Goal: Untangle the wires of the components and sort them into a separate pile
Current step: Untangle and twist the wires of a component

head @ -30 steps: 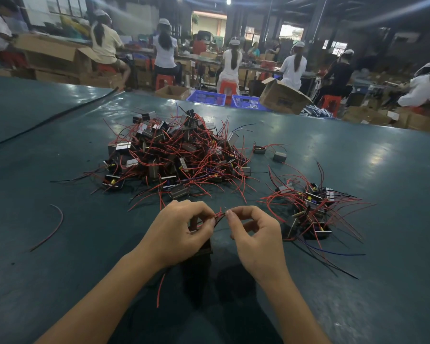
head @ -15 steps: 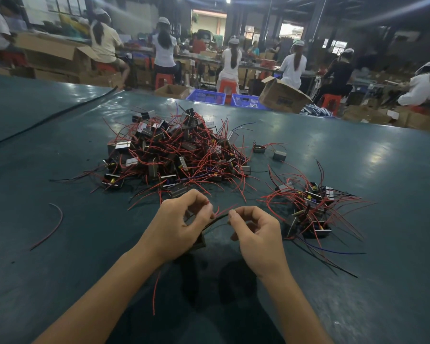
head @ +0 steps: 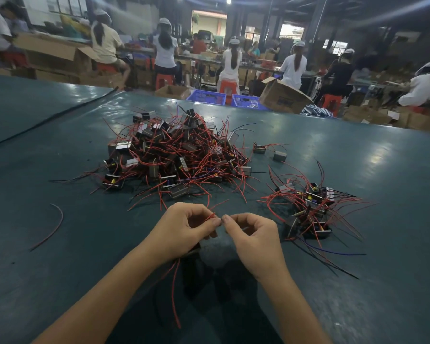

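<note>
Most of the job looks undone. The large tangled heap of small dark block components with red wires (head: 179, 155) fills the far middle of the dark green worktop (head: 60, 281), while the sorted pile of freed components (head: 310, 209) at the near right holds only a handful. Near the middle, the left hand (head: 184, 229) curls round one component and pinches its thin red wire (head: 210, 216); the right hand (head: 253, 234) pinches the same wire just beside it.
</note>
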Action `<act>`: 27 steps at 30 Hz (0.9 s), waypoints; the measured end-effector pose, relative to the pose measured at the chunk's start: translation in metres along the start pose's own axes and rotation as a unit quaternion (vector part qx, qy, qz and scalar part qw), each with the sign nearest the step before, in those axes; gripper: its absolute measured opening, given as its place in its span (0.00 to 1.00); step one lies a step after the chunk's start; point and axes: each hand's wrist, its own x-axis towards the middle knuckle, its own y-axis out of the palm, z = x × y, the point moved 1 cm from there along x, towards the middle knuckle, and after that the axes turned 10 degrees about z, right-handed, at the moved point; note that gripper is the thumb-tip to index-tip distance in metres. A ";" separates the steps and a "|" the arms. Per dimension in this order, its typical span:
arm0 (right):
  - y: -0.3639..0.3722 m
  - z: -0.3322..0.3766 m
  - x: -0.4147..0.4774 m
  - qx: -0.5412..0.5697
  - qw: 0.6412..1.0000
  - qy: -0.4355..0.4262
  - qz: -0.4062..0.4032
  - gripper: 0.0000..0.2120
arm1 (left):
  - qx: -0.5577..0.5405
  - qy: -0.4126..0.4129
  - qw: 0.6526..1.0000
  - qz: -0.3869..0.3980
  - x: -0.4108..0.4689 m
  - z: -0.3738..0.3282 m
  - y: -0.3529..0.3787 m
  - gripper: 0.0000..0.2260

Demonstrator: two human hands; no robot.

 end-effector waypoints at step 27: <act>-0.012 -0.001 0.000 -0.100 0.969 -0.208 0.084 0.06 | -0.106 -0.003 0.990 0.092 0.000 -0.001 -0.012 0.06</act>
